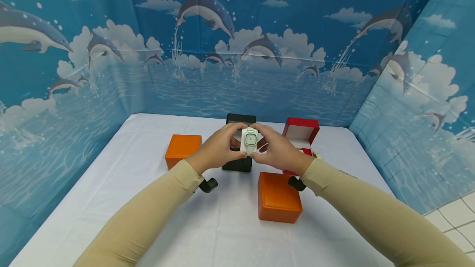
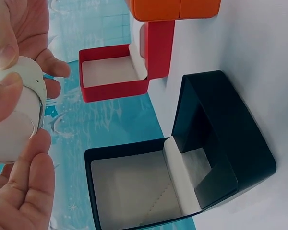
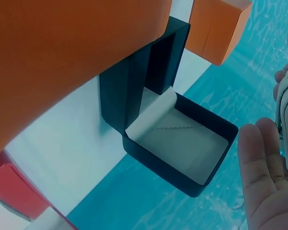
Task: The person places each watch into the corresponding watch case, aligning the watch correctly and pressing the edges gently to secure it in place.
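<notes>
Two hands are holding up one white watch above the bench, and its strap is going around a white cushion. The left hand is pinching this pair from the 9 o'clock side, and the right hand is pinching from the 3 o'clock side; each grip is having fingers above and thumb below. The square dial is facing the head camera, but its marks are appearing too small for reading.

Taking the watch as clock centre, the first orange box is sitting at 9 o'clock, the second orange box at 5, and an opened red box at 3. An opened black box is standing behind the hands, its lid showing near 12 o'clock.
</notes>
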Action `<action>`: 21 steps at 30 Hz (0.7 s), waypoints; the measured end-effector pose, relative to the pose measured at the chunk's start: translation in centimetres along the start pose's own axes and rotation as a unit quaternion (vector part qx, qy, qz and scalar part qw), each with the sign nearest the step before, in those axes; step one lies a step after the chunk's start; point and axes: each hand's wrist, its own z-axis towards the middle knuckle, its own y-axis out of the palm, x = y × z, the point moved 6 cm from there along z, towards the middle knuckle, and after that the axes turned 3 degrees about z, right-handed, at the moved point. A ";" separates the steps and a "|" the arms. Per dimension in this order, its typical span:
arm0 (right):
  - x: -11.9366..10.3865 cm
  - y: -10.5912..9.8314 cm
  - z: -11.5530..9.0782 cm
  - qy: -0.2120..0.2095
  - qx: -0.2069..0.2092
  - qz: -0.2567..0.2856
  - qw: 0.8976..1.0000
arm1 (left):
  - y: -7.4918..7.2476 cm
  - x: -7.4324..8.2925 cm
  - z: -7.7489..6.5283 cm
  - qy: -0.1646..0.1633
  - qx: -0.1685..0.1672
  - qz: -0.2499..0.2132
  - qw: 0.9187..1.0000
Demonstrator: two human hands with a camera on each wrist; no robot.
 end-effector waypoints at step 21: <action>-0.2 0.1 -0.4 -0.020 0.018 0.003 1.000 | 0.2 -1.2 0.0 -0.039 -0.020 -0.066 0.997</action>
